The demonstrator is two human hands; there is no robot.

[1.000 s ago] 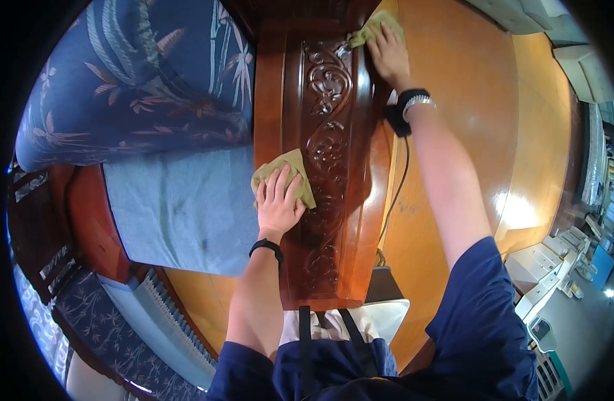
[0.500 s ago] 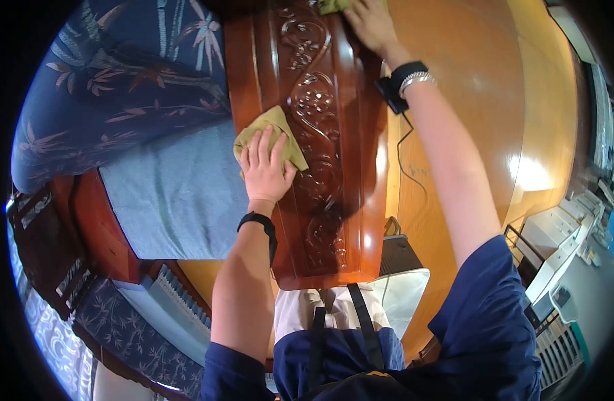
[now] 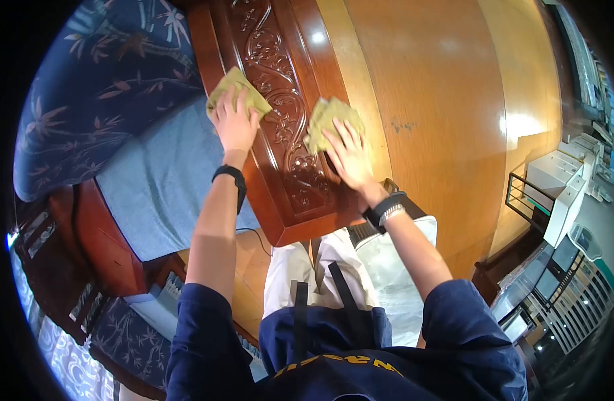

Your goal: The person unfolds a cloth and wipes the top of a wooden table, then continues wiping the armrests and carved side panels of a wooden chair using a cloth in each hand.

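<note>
A reddish-brown wooden panel (image 3: 290,87) with a carved scroll pattern stretches away in front of my body. On its left edge, my left hand (image 3: 236,127) presses a folded olive-green cloth (image 3: 243,85), fingers spread over it. My right hand (image 3: 350,154) holds a second olive-green cloth (image 3: 327,119) at the panel's right edge, slightly blurred by motion. Both palms face down, and the undersides of the cloths are hidden. Each wrist wears a black band.
Blue bamboo-patterned upholstery (image 3: 126,80) and a plain blue seat cushion (image 3: 160,180) lie left of the panel. Wooden floor (image 3: 440,120) spreads to the right. A pale-topped stool or box (image 3: 404,267) stands by my right leg. White furniture (image 3: 551,184) is farther right.
My right hand and its cloth have come down from the panel's far end towards me. My left hand's cloth now sits farther up the view, and the camera view has shifted.
</note>
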